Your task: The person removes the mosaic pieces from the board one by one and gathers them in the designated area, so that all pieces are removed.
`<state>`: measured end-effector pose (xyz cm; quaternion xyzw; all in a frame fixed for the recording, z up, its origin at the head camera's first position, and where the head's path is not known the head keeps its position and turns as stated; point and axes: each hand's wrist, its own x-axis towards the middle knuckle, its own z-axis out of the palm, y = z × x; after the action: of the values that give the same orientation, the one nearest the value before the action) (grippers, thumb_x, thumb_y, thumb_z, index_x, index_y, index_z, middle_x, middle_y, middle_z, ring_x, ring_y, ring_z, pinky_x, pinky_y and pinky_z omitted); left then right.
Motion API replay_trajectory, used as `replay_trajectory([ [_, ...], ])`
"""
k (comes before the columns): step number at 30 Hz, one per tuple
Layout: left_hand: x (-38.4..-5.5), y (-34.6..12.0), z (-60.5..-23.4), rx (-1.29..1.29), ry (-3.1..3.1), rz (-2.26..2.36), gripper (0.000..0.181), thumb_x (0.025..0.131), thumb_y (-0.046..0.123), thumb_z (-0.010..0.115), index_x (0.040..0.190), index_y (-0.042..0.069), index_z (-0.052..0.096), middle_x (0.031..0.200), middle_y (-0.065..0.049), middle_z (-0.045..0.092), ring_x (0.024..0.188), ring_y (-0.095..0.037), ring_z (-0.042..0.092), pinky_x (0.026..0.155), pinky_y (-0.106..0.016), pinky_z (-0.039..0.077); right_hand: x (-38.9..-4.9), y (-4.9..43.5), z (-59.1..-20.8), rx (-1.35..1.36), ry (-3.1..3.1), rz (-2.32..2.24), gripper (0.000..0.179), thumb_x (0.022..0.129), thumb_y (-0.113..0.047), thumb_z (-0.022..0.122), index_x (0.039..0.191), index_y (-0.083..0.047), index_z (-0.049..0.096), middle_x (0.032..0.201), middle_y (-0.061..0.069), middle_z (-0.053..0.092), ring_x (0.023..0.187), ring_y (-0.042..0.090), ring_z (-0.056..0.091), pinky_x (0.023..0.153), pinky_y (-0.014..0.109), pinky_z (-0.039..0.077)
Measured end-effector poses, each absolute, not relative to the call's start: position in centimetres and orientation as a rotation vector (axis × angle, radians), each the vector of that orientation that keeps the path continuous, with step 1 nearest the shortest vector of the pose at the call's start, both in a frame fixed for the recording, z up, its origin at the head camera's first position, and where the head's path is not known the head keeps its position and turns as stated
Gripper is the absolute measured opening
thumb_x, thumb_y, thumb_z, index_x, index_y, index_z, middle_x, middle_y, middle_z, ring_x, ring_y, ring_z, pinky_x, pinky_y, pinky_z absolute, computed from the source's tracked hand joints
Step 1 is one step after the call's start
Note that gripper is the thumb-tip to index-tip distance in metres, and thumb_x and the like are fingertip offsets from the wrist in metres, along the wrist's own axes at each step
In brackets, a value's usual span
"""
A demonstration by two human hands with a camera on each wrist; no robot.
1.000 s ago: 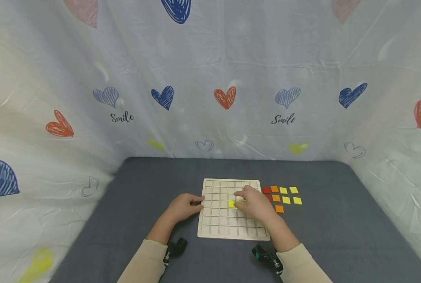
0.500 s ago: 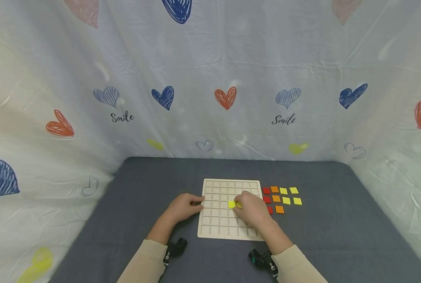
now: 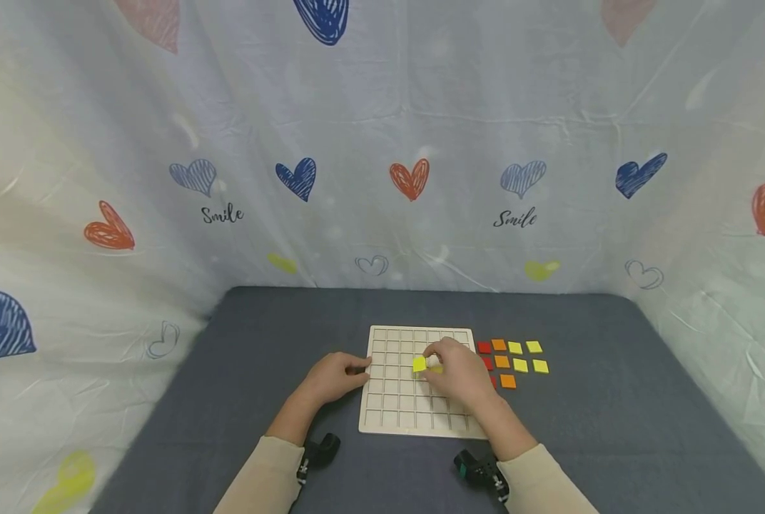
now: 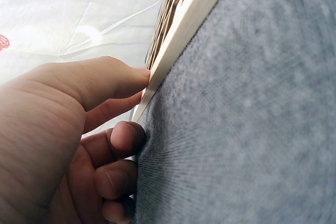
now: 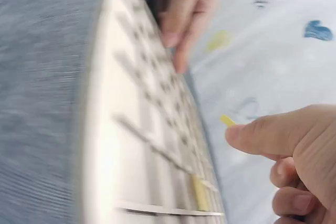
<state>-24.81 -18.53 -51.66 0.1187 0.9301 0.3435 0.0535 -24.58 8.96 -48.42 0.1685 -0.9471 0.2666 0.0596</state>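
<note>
A pale wooden grid board [image 3: 389, 405] lies on the dark cloth. My right hand [image 3: 462, 375] pinches a small yellow square tile [image 3: 419, 365] between thumb and fingertips, tilted and raised off the grid. In the right wrist view only a corner of this tile [image 5: 227, 120] shows past the thumb. A second yellow tile [image 5: 199, 192] sits in a cell of the board, mostly behind my right hand in the head view. At the board's left edge my left hand [image 3: 332, 376] rests thumb and index fingertips against the side; its other fingers bend down to the cloth [image 4: 252, 129].
Right of the board lie red tiles [image 3: 484, 347], orange tiles [image 3: 502, 362] and several yellow tiles [image 3: 520, 365] in loose columns. A white curtain [image 3: 350, 235] printed with hearts surrounds the table on the back and sides. Each wrist carries a black camera [image 3: 322, 450].
My right hand has come in to the yellow tile in the grid, pinched it and lifted it, drawing slightly up and back. The left hand stays at the board's edge.
</note>
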Motion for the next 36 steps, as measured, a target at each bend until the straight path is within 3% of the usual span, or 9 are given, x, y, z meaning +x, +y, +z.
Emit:
replay_trajectory([
  [8, -24.9, -18.5, -51.8, 0.355, 2.839, 1.029, 0.039, 0.096, 0.026, 0.074, 0.133, 0.015, 0.072, 0.059, 0.003, 0.052, 0.05, -0.011, 0.04, 0.051, -0.028, 0.034, -25.1, 12.4, -45.9, 0.476, -2.822, 1.123, 0.03, 0.085, -0.02, 0.086, 0.112, -0.014, 0.075, 0.083, 0.002, 0.046, 0.066, 0.017, 0.036, 0.061, 0.036, 0.033],
  [13, -24.9, -18.5, -51.9, 0.357, 2.842, 1.021, 0.039, 0.096, 0.027, 0.074, 0.133, 0.016, 0.072, 0.06, 0.003, 0.053, 0.051, -0.01, 0.04, 0.051, -0.028, 0.035, -25.6, 15.3, -44.5, 0.406, -2.809, 1.219, 0.031, 0.086, -0.019, 0.085, 0.113, -0.011, 0.072, 0.083, 0.005, 0.047, 0.073, 0.021, 0.042, 0.064, 0.038, 0.037],
  [20, -24.8, -18.5, -51.7, 0.379, 2.842, 1.03, 0.039, 0.095, 0.026, 0.074, 0.133, 0.014, 0.072, 0.062, 0.004, 0.053, 0.052, -0.011, 0.04, 0.051, -0.028, 0.035, -25.8, 19.9, -43.1, 0.289, -2.827, 1.297, 0.035, 0.088, -0.025, 0.084, 0.114, -0.007, 0.068, 0.081, 0.006, 0.041, 0.065, 0.021, 0.038, 0.057, 0.036, 0.036],
  [27, -24.8, -18.5, -51.8, 0.365, 2.84, 1.03, 0.039, 0.095, 0.026, 0.074, 0.133, 0.014, 0.072, 0.062, 0.003, 0.053, 0.053, -0.011, 0.041, 0.051, -0.029, 0.035, -25.9, 23.5, -43.1, 0.263, -2.865, 1.261, 0.039, 0.089, -0.026, 0.083, 0.116, -0.003, 0.067, 0.08, 0.006, 0.041, 0.072, 0.023, 0.041, 0.063, 0.039, 0.036],
  [36, -24.9, -18.6, -52.0, 0.37, 2.842, 1.036, 0.039, 0.096, 0.027, 0.074, 0.133, 0.014, 0.071, 0.062, 0.003, 0.053, 0.053, -0.012, 0.041, 0.052, -0.029, 0.035, -25.6, 27.3, -45.0, 0.297, -3.047, 1.339, 0.036, 0.087, -0.013, 0.082, 0.113, 0.004, 0.065, 0.076, 0.003, 0.041, 0.071, 0.02, 0.041, 0.069, 0.04, 0.037],
])
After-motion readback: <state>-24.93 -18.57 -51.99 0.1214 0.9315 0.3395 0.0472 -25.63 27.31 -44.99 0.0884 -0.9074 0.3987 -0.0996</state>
